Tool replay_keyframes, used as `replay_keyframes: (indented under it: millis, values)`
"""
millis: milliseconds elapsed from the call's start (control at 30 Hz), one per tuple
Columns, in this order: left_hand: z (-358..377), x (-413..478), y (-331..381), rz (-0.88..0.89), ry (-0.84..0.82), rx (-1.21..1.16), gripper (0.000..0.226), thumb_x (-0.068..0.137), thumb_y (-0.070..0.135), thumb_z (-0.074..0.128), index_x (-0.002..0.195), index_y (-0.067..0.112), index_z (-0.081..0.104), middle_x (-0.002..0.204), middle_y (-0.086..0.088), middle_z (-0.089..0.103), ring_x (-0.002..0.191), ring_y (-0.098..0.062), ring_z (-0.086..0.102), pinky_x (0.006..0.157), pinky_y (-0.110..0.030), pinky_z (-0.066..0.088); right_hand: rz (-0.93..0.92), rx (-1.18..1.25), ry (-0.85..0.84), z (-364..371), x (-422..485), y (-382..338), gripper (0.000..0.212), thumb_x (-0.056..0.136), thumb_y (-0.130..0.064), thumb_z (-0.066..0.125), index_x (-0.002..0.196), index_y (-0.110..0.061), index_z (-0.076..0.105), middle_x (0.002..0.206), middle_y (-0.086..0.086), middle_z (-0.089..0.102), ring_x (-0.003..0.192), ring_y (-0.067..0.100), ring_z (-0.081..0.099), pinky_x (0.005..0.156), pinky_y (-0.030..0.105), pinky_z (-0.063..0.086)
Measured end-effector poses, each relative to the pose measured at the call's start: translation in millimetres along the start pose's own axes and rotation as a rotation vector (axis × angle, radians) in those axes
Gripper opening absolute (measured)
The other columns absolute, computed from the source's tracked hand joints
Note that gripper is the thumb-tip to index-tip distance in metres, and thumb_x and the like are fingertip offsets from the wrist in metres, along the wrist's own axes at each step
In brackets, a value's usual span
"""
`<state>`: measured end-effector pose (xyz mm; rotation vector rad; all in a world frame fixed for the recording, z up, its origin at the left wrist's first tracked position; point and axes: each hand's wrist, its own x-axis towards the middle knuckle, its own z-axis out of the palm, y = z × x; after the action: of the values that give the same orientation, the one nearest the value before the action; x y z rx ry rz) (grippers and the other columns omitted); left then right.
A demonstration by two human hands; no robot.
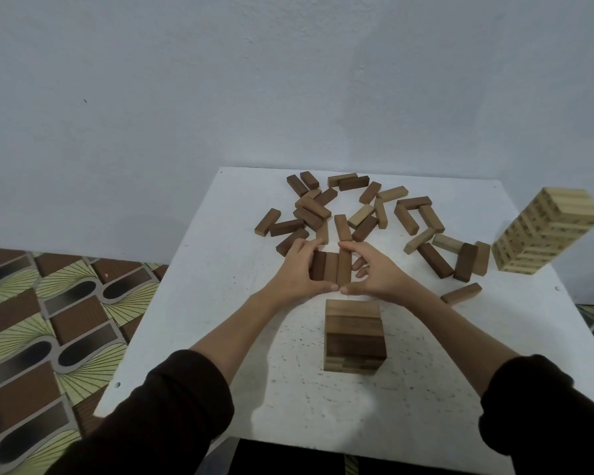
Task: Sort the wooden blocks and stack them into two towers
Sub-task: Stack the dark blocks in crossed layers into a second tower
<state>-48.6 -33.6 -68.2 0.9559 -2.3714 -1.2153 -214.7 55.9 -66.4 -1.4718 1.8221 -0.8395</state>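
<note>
Centre: left hand (297,269) and right hand (374,272) clasp three blocks (331,269), fingers curled. Below, dark tower (354,332); pale tower (546,231) at right edge.

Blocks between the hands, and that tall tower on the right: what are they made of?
The three blocks look like matte brown wood, one darker, with streaky tones and no shine. The tall tower looks like paler, yellowish wood; dark marks on its sides are too small to read.
</note>
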Motion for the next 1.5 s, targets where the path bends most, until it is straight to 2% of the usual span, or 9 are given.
replay_keyframes:
  millis: [267, 433, 567, 733, 867, 1000, 1200, 1400, 1500]
  values:
    - [-5.4, -0.7, 3.7, 0.000, -0.100, -0.020, 0.097, 0.066, 0.013, 0.084, 0.144, 0.019, 0.028, 0.133, 0.000, 0.045, 0.116, -0.015, 0.047, 0.097, -0.035, 0.048, -0.007, -0.014, 0.024, 7.5, 2.1, 4.1, 0.084, 0.069, -0.017, 0.081, 0.139, -0.028, 0.035, 0.124, -0.006, 0.043, 0.092, 0.012, 0.048, 0.073, 0.013, 0.040]
    - [-3.4, -3.6, 6.3, 0.000, -0.070, -0.063, 0.090, 0.067, 0.007, 0.082, 0.142, 0.017, 0.033, 0.117, 0.004, 0.050, 0.098, -0.013, 0.051, 0.083, -0.021, 0.046, -0.027, 0.001, 0.021, 9.7, 2.0, 1.2, 0.086, 0.060, -0.029, 0.077, 0.136, -0.031, 0.036, 0.120, -0.006, 0.046, 0.089, 0.011, 0.047, 0.072, 0.015, 0.040]
    - [-7.9, -5.8, 10.2, -0.008, -0.066, -0.064, 0.093, 0.067, 0.009, 0.083, 0.143, 0.021, 0.032, 0.120, 0.003, 0.052, 0.095, -0.011, 0.047, 0.075, -0.011, 0.041, -0.046, -0.012, 0.010, 4.8, 0.7, -4.9, 0.084, 0.070, -0.014, 0.081, 0.139, -0.029, 0.035, 0.121, -0.004, 0.046, 0.089, 0.009, 0.047, 0.072, 0.014, 0.040]
    - [-23.7, -7.3, 26.4, 0.045, -0.035, -0.051, 0.103, 0.060, 0.031, 0.085, 0.145, 0.029, 0.027, 0.124, 0.004, 0.054, 0.121, -0.016, 0.036, 0.104, -0.034, 0.033, -0.061, 0.083, 0.020, -12.7, -9.5, -26.7, 0.088, 0.068, -0.007, 0.080, 0.140, -0.029, 0.034, 0.121, -0.013, 0.043, 0.106, -0.002, 0.045, 0.083, 0.013, 0.036]
    - [-33.2, -12.3, 47.3, 0.136, -0.023, -0.048, 0.108, 0.054, 0.041, 0.079, 0.146, 0.032, 0.025, 0.121, 0.011, 0.055, 0.126, -0.016, 0.044, 0.111, -0.044, 0.032, -0.105, 0.093, 0.046, -31.7, -24.5, -49.7, 0.087, 0.070, -0.008, 0.080, 0.142, -0.025, 0.035, 0.121, -0.014, 0.047, 0.108, -0.002, 0.047, 0.078, 0.007, 0.043]
    - [-37.5, -26.8, 65.7, 0.194, -0.016, -0.038, 0.108, 0.059, 0.030, 0.084, 0.147, 0.032, 0.021, 0.120, 0.017, 0.051, 0.125, -0.013, 0.044, 0.110, -0.040, 0.035, -0.164, 0.030, 0.090, -41.5, -50.1, -67.4, 0.083, 0.071, -0.012, 0.080, 0.141, -0.027, 0.037, 0.117, -0.026, 0.045, 0.103, -0.012, 0.047, 0.080, 0.001, 0.040]
    - [-32.7, -65.5, 77.0, 0.231, -0.060, 0.025, 0.106, 0.067, 0.024, 0.084, 0.148, 0.031, 0.015, 0.124, 0.008, 0.055, 0.118, -0.006, 0.041, 0.091, -0.015, 0.032, -0.206, -0.014, 0.093, -32.3, -94.1, -70.0, 0.083, 0.071, -0.018, 0.081, 0.139, -0.034, 0.037, 0.125, -0.021, 0.046, 0.112, -0.006, 0.045, 0.093, 0.014, 0.039]
    - [-26.0, -89.7, 73.8, 0.191, -0.101, 0.040, 0.103, 0.067, 0.023, 0.084, 0.137, 0.049, 0.012, 0.118, 0.013, 0.054, 0.117, -0.006, 0.043, 0.089, -0.014, 0.033, -0.178, -0.007, 0.065, -15.7, -113.2, -63.7, 0.082, 0.068, -0.030, 0.080, 0.138, -0.038, 0.036, 0.121, -0.020, 0.049, 0.113, -0.004, 0.044, 0.091, 0.005, 0.030]
    - [-21.9, -93.5, 73.1, 0.171, -0.138, 0.054, 0.102, 0.070, 0.023, 0.082, 0.144, 0.041, 0.014, 0.120, 0.012, 0.052, 0.119, -0.008, 0.039, 0.092, -0.021, 0.033, -0.159, -0.020, 0.058, -11.6, -115.2, -58.5, 0.082, 0.071, -0.021, 0.081, 0.136, -0.040, 0.035, 0.119, -0.021, 0.048, 0.112, -0.007, 0.042, 0.089, 0.001, 0.028]
